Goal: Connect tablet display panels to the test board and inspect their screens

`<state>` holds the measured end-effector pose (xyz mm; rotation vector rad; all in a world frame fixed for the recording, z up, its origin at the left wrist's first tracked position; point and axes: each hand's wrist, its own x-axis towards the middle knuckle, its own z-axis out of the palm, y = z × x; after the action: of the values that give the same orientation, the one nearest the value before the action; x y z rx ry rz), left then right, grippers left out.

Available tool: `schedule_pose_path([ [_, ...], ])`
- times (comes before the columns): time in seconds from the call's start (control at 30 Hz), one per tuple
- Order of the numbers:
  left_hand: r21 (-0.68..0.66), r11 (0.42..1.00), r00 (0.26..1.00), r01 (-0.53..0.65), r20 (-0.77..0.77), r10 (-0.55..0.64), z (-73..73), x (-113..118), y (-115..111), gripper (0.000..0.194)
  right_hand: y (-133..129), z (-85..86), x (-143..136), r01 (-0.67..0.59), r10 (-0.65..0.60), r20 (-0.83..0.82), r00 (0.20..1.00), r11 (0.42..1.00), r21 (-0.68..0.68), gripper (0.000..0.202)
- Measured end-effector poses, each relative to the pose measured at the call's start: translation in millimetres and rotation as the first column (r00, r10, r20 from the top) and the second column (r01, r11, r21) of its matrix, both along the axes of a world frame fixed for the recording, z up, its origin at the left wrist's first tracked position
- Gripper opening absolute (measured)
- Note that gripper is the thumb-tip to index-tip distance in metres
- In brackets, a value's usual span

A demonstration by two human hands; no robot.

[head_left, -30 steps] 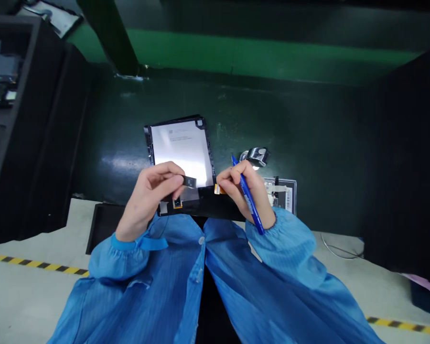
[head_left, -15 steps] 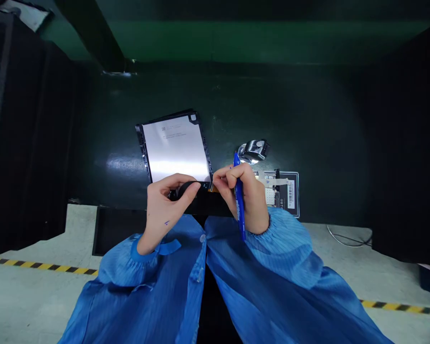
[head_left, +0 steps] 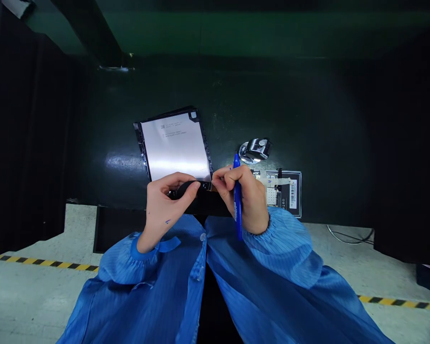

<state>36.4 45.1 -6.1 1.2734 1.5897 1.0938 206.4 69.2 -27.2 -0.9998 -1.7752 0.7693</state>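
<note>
A silver-backed display panel [head_left: 175,148] with black edges lies on the dark table. At its near edge, my left hand [head_left: 166,203] pinches a black strip [head_left: 203,185] between thumb and fingers. My right hand [head_left: 245,196] has a blue marker pen [head_left: 238,205] tucked between its fingers, cap end pointing away from me. Its thumb and forefinger are pinched together at the strip's right end, by a small orange-brown piece; what lies between those fingertips is too small to make out.
A shiny metal tape dispenser [head_left: 255,150] stands right of the panel. Partly behind my right hand lies an opened device [head_left: 284,193] with a circuit board, pale tape and a white label. The table's front edge runs below my hands.
The view has shifted slightly. Both hands keep nearly the same pose at the black strip, and the marker is tilted a little more upright.
</note>
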Motion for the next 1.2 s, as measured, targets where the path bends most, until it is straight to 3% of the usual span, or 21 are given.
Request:
schedule_pose_path([
  [0.17,0.024,1.000,0.998,0.008,-0.059,-0.006,-0.2,2,0,0.005,1,0.0,0,-0.004,0.002,0.042,0.999,0.998,0.057,0.030],
  [0.43,-0.067,0.979,0.981,0.192,-0.001,-0.193,2.2,-4,5,0.011,0,-4.1,2,-0.035,0.028,0.058,0.998,0.993,0.117,0.029],
  [0.83,-0.103,0.965,0.970,0.242,0.006,-0.243,2.3,1,4,0.017,-3,-18.7,-1,-0.074,0.062,0.103,0.993,0.990,0.121,0.027],
  [1.0,-0.076,0.974,0.977,0.213,0.012,-0.213,3.0,3,3,0.015,-2,-11.0,1,-0.082,0.082,0.028,0.996,0.997,-0.001,0.025],
  [1.2,-0.067,0.980,0.982,0.187,0.001,-0.187,3.6,4,3,0.013,2,2.3,9,-0.220,0.203,-0.101,0.974,0.957,-0.188,0.026],
])
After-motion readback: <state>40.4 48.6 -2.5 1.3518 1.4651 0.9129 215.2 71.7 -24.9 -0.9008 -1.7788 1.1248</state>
